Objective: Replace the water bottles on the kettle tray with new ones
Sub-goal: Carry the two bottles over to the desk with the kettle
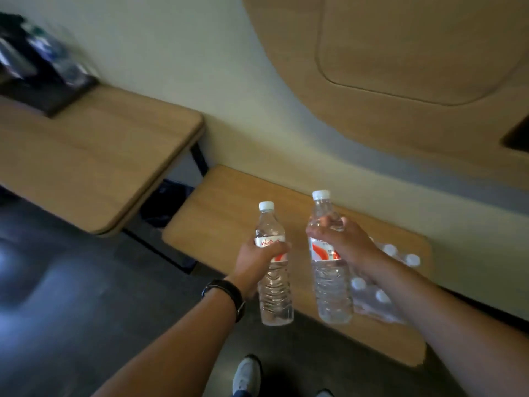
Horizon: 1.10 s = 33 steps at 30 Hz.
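The left hand point(254, 260) gripped one water bottle point(273, 270), the right hand point(340, 239) another bottle point(329, 270) (both upright); the tray point(48, 93) lay blurred at ten o'clock.

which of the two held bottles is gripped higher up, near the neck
The bottle in the right hand: its fingers wrap the shoulder above the label. The left hand grips its bottle at the label.

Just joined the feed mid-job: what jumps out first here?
Two clear water bottles held upright in the middle: the left hand grips the left bottle, the right hand the right bottle. Behind the right arm, a wrapped pack of bottles lies on the low bench. The dark tray sits blurred far left.
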Available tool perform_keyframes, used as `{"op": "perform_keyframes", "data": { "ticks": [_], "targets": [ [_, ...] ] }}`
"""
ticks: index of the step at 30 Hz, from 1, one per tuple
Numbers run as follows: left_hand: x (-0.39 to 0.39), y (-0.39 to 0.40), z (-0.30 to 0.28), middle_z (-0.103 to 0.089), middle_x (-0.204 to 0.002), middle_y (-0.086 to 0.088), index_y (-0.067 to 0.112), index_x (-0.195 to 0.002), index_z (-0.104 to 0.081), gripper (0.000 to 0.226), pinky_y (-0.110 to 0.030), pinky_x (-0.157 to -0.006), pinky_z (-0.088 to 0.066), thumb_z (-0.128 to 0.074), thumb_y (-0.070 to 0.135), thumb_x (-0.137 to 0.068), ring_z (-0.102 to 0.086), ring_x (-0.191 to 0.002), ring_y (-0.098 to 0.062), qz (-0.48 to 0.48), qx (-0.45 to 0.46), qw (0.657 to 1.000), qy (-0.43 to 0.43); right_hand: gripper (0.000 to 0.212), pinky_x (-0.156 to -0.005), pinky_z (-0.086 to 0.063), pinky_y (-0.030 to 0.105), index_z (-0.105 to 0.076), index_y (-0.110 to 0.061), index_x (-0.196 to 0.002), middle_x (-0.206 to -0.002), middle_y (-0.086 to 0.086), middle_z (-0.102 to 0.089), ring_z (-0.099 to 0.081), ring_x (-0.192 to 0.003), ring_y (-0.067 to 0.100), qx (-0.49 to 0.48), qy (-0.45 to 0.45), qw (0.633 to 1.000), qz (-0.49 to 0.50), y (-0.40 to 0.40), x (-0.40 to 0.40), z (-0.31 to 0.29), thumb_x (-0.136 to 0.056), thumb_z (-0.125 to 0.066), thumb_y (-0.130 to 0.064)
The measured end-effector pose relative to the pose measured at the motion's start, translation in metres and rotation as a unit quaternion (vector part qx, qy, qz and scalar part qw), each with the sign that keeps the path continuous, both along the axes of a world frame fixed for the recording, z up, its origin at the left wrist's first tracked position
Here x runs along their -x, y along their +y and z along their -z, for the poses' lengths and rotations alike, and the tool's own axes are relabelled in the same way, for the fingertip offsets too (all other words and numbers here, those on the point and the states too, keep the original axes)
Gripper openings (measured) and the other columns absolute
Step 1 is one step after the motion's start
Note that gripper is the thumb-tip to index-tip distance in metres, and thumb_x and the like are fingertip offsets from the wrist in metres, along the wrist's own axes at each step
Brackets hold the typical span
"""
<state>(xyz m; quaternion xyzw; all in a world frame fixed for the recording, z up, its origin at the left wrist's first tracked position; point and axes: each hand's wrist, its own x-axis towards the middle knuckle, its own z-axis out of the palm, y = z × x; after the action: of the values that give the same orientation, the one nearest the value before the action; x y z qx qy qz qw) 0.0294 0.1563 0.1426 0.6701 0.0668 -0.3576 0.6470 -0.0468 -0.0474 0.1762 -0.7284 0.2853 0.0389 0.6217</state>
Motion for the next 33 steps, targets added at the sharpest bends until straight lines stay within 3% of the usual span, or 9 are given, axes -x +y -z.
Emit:
{"op": "perform_keyframes", "data": {
  "ticks": [6, 8, 11, 16, 23, 25, 27, 29, 33],
  "targets": [
    [-0.043, 0.136, -0.077, -0.080, -0.085, -0.005, 0.013, -0.113, -0.063, 0.047, -0.031, -0.061, -0.061, -0.087, 0.021, -0.073, -0.079, -0.075, -0.024, -0.089, 0.037, 0.993, -0.063, 0.043, -0.053, -0.052, 0.020, -0.058, -0.027, -0.080, -0.077, -0.012, -0.077, -0.075, -0.066, 0.006, 0.004, -0.050, 0.991, -0.126, 0.131, -0.086, -0.066, -0.062, -0.077, -0.062],
    [-0.060, 0.184, -0.102, -0.080, -0.088, -0.005, 0.014, -0.113, -0.064, 0.050, -0.032, -0.064, -0.061, -0.087, 0.030, -0.070, -0.079, -0.078, -0.025, -0.121, 0.043, 0.988, -0.090, 0.038, -0.054, -0.055, 0.023, -0.060, -0.023, -0.082, -0.079, -0.009, -0.078, -0.076, -0.067, 0.011, 0.003, -0.068, 0.983, -0.173, 0.181, -0.117, -0.089, -0.072, -0.079, -0.054],
    [-0.088, 0.263, -0.137, -0.080, -0.090, -0.005, 0.017, -0.113, -0.066, 0.059, -0.034, -0.067, -0.060, -0.084, 0.047, -0.066, -0.079, -0.080, -0.023, -0.178, 0.031, 0.976, -0.126, 0.038, -0.049, -0.053, 0.014, -0.067, -0.015, -0.095, -0.078, -0.014, -0.078, -0.075, -0.065, 0.006, 0.005, -0.099, 0.970, -0.221, 0.262, -0.162, -0.122, -0.079, -0.079, -0.047],
    [-0.132, 0.394, -0.179, -0.080, -0.100, -0.006, 0.020, -0.114, -0.068, 0.052, -0.036, -0.073, -0.061, -0.083, 0.046, -0.070, -0.079, -0.089, -0.024, -0.229, 0.025, 0.953, -0.194, 0.050, -0.069, -0.058, 0.033, -0.068, -0.019, -0.102, -0.088, -0.002, -0.080, -0.077, -0.076, 0.015, 0.000, -0.134, 0.948, -0.287, 0.394, -0.228, -0.160, -0.072, -0.079, -0.057],
    [-0.187, 0.534, -0.217, -0.078, -0.107, -0.009, 0.021, -0.117, -0.064, 0.062, -0.052, -0.088, -0.060, -0.085, 0.049, -0.066, -0.077, -0.094, -0.028, -0.280, 0.009, 0.934, -0.224, 0.045, -0.069, -0.059, 0.037, -0.068, -0.034, -0.099, -0.094, -0.002, -0.080, -0.078, -0.080, 0.018, -0.059, -0.159, 0.926, -0.337, 0.541, -0.311, -0.186, -0.065, -0.078, -0.063],
    [-0.208, 0.563, -0.220, -0.078, -0.105, -0.010, 0.019, -0.118, -0.064, 0.064, -0.049, -0.086, -0.061, -0.086, 0.049, -0.066, -0.078, -0.093, -0.029, -0.290, 0.010, 0.930, -0.226, 0.037, -0.065, -0.059, 0.033, -0.069, -0.041, -0.093, -0.093, -0.005, -0.079, -0.078, -0.079, 0.018, -0.074, -0.166, 0.917, -0.354, 0.574, -0.337, -0.188, -0.065, -0.077, -0.065],
    [-0.232, 0.590, -0.219, -0.079, -0.104, -0.012, 0.016, -0.118, -0.064, 0.069, -0.048, -0.084, -0.061, -0.090, 0.050, -0.064, -0.078, -0.093, -0.031, -0.298, 0.015, 0.927, -0.226, 0.044, -0.063, -0.060, 0.030, -0.069, -0.038, -0.096, -0.094, -0.004, -0.079, -0.078, -0.081, 0.019, -0.083, -0.175, 0.907, -0.374, 0.605, -0.365, -0.189, -0.065, -0.077, -0.068],
    [-0.261, 0.615, -0.218, -0.079, -0.103, -0.012, 0.014, -0.118, -0.064, 0.076, -0.045, -0.081, -0.062, -0.092, 0.052, -0.060, -0.078, -0.093, -0.032, -0.301, 0.015, 0.927, -0.226, 0.061, -0.067, -0.061, 0.035, -0.067, -0.029, -0.108, -0.099, 0.002, -0.079, -0.078, -0.084, 0.022, -0.093, -0.180, 0.902, -0.382, 0.634, -0.396, -0.186, -0.064, -0.079, -0.069],
    [-0.327, 0.664, -0.218, -0.081, -0.099, -0.006, 0.013, -0.119, -0.065, 0.068, -0.024, -0.066, -0.060, -0.089, 0.049, -0.067, -0.079, -0.086, -0.022, -0.303, -0.001, 0.923, -0.239, 0.076, -0.080, -0.061, 0.048, -0.062, -0.021, -0.120, -0.107, 0.009, -0.076, -0.077, -0.089, 0.027, -0.112, -0.178, 0.898, -0.385, 0.686, -0.467, -0.179, -0.063, -0.081, -0.066]
  ]
}}
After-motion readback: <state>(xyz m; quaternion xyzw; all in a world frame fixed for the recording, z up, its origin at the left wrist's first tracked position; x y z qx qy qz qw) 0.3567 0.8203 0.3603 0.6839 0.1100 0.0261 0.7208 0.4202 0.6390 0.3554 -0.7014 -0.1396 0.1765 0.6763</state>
